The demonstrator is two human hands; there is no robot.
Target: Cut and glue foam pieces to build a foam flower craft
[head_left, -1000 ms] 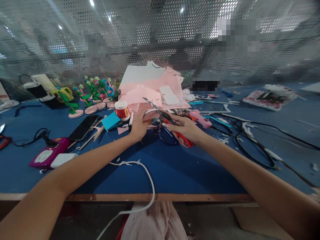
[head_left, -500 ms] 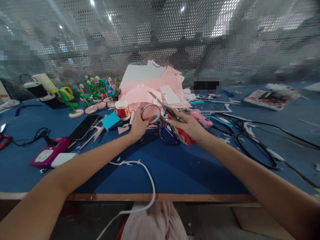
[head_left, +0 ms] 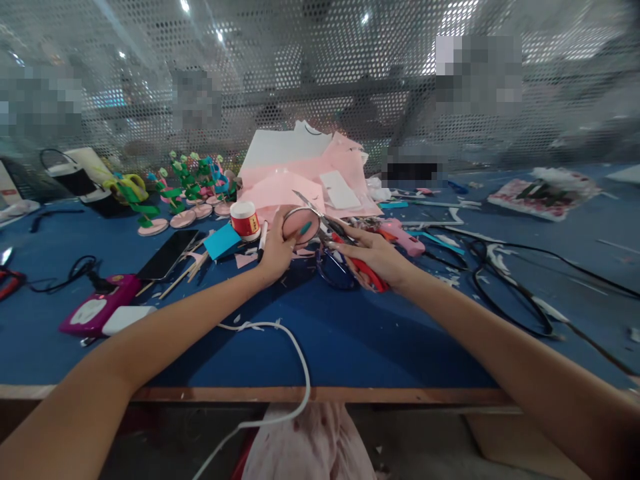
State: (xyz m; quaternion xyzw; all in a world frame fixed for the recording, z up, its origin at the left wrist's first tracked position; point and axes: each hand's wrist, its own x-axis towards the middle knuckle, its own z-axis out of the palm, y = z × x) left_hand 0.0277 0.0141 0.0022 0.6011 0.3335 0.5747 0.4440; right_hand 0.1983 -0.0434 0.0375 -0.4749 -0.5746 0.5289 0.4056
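Between the thumb and fingers of my left hand is a round pink disc with a pale rim, its face turned toward me. My right hand is closed on red-handled scissors, whose blades reach up and left to the disc's right edge. Behind the disc lie pink sheets. A red and white paper cup and a marker stand just left of my left hand. Below the scissors sits a dark blue looped object, partly hidden.
Green paper plants on pink round bases stand at the left, near a black phone and a purple power strip. A pink glue gun and black cable lie right. A white cable hangs over the front edge.
The disc has tilted to show more of its pink face, with small turns in my left hand. The scissor blades have shifted slightly around its edge.
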